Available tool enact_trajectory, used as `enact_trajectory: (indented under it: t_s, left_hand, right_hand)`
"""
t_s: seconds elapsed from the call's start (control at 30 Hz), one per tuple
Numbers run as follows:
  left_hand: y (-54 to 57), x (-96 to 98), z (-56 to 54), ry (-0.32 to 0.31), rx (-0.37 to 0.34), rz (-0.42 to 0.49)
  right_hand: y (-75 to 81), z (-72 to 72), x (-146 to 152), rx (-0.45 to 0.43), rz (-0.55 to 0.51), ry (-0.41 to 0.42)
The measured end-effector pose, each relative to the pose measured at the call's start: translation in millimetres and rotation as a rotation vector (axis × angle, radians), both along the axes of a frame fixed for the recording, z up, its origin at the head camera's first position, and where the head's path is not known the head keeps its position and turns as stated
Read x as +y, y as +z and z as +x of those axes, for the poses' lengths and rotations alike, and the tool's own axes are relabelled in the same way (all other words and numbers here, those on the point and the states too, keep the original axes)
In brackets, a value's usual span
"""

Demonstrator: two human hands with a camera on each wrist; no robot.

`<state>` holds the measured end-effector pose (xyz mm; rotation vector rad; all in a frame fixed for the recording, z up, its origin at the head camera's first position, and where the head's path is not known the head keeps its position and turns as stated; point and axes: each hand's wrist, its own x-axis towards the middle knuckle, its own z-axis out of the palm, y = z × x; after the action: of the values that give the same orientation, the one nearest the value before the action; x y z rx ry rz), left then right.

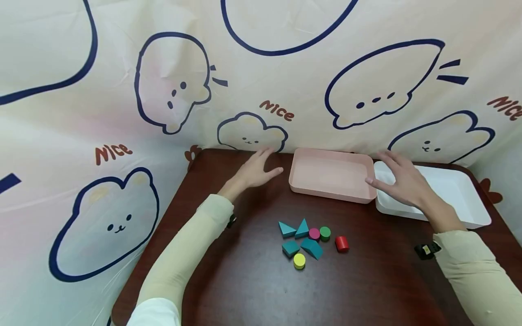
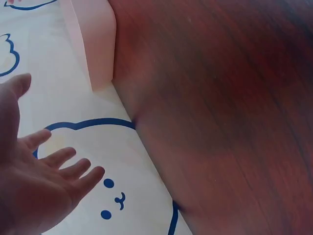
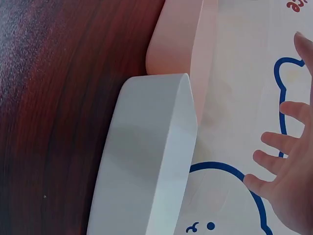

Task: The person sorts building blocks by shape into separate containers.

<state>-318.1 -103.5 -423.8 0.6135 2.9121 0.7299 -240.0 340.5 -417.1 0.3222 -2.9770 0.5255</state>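
Note:
My left hand (image 1: 256, 170), fingers spread and holding nothing, hovers left of a pink tray (image 1: 332, 174) at the back of the table. In the left wrist view the same hand (image 2: 46, 171) shows its fingers apart, the tray's corner above it. My right hand (image 1: 401, 179) is also spread, overlapping the left part of a white tray (image 1: 456, 190) in the head view. The right wrist view shows that hand (image 3: 293, 161) with nothing between its fingers. Nearer me lie several blocks: teal pieces (image 1: 311, 248), a red cylinder (image 1: 341, 244), and magenta (image 1: 314, 234), green (image 1: 325, 233) and yellow discs (image 1: 299, 261).
The dark wood table (image 1: 261, 294) meets a pale cloth (image 1: 302, 77) printed with cartoon outlines at its back and left. Both trays stand side by side along the far edge, their ends close together.

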Motion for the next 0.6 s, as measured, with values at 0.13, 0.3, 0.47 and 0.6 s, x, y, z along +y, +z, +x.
enact_trajectory:
  t_s: [0.13, 0.3, 0.47, 0.6]
  left_hand:
    - [-0.3, 5.6, -0.3, -0.003, -0.026, 0.036]
    - [-6.1, 9.9, -2.0, -0.005, -0.033, 0.075]
    - [-14.0, 14.5, -1.7, -0.006, -0.044, 0.1]
    - [-19.8, 20.1, -0.2, 0.0, -0.059, 0.161]
  right_hand:
    - [-1.2, 0.5, -2, 0.015, -0.027, 0.009]
    - [-5.2, 1.2, -7, -0.002, -0.061, 0.014]
    - [-9.1, 3.4, -15, -0.035, -0.1, 0.037]
    - [-10.3, 5.1, -22, -0.037, -0.138, 0.065]
